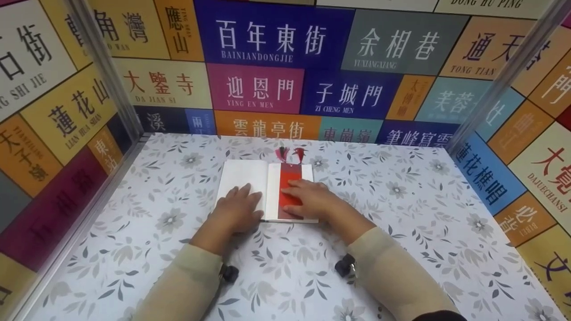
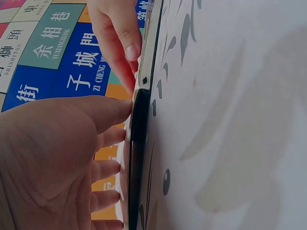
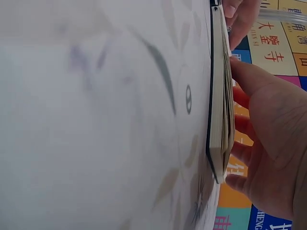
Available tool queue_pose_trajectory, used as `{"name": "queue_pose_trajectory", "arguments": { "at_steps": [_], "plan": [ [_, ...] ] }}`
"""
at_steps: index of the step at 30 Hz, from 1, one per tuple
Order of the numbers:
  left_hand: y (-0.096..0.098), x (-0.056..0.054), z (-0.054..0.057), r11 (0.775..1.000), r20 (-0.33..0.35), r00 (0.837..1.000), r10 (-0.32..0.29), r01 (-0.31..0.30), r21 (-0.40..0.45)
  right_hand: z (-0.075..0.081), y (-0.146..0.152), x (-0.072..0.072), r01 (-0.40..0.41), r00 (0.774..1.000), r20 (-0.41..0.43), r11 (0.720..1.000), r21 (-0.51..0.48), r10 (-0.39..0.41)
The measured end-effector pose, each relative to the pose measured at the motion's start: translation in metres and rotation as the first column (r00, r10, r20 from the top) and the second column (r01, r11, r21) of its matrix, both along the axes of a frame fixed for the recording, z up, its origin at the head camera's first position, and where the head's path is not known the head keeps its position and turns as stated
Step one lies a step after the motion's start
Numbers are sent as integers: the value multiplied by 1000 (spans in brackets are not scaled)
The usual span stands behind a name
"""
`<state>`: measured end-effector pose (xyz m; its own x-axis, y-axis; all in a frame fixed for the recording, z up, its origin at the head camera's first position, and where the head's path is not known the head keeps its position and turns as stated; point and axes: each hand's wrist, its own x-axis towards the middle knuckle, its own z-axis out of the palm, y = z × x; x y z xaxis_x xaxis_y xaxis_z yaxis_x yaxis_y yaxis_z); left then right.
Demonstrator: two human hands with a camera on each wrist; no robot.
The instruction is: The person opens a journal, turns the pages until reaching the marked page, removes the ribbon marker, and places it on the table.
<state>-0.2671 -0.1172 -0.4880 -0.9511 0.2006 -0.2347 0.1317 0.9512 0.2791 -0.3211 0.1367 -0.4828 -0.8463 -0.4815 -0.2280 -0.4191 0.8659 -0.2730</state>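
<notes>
- We are pressing our flat left hand (image 1: 236,209) on the open book's (image 1: 250,178) blank white page, gripping nothing.
- Our right hand (image 1: 308,200), fingers straight, is resting on the glossy red bookmark (image 1: 290,183), unclenched.

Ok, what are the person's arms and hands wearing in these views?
Both hands are bare: the left hand and the right hand show no gloves or rings. Each forearm is covered by a snug, pale beige sleeve that ends at the wrist. A small black wrist camera sits under each wrist. No cables or markings show.
</notes>
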Motion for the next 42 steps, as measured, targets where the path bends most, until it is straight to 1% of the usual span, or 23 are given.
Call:
{"name": "queue_pose_trajectory", "arguments": {
  "at_steps": [7, 13, 17, 26, 29, 31, 33, 34, 35, 37, 39, 41, 42],
  "plan": [
    [0, 3, 2, 1000, -9, 1000, -20, 20, -9, -3, 13, 2, 14, 1000, 22, 1000, -3, -14],
    [1, 6, 5, 1000, -4, 1000, -5, 5, 1, 0, 21, 1, 26, 999, 34, 1000, 11, -26],
    [1, 6, 5, 1000, 1, 1000, -4, 4, 2, 0, 27, 0, 45, 997, 60, 999, 11, -46],
    [0, 3, 2, 1000, 13, 1000, 0, 0, 6, 0, 40, 0, 47, 997, 64, 999, -1, -47],
    [-1, 3, 2, 1000, 6, 1000, -6, 6, 11, 1, 40, -1, 67, 996, 68, 997, -37, -65],
    [-2, 3, 1, 1000, 0, 1000, -14, 14, 11, 2, 39, -2, 117, 991, 70, 989, -87, -111],
    [-3, 2, 0, 1000, -5, 1000, -20, 20, 13, 4, 37, -4, 188, 981, 74, 971, -150, -179],
    [-3, 2, 0, 1000, -9, 1000, -24, 24, 15, 5, 36, -6, 226, 973, 82, 956, -186, -214],
    [-3, 1, 0, 1000, -10, 1000, -26, 26, 16, 6, 34, -7, 279, 959, 104, 936, -216, -262],
    [-3, 0, -1, 999, -12, 1000, -29, 29, 15, 10, 30, -10, 396, 916, 183, 877, -272, -357],
    [-3, 0, -1, 1000, -12, 1000, -27, 28, 15, 13, 27, -14, 512, 853, 285, 805, -300, -437],
    [-2, -1, -2, 1000, -7, 1000, -24, 24, 13, 16, 24, -17, 618, 776, 384, 724, -305, -500],
    [-2, -1, -2, 1000, -5, 1000, -24, 24, 15, 17, 23, -19, 649, 749, 417, 699, -302, -515]
  ]
}}
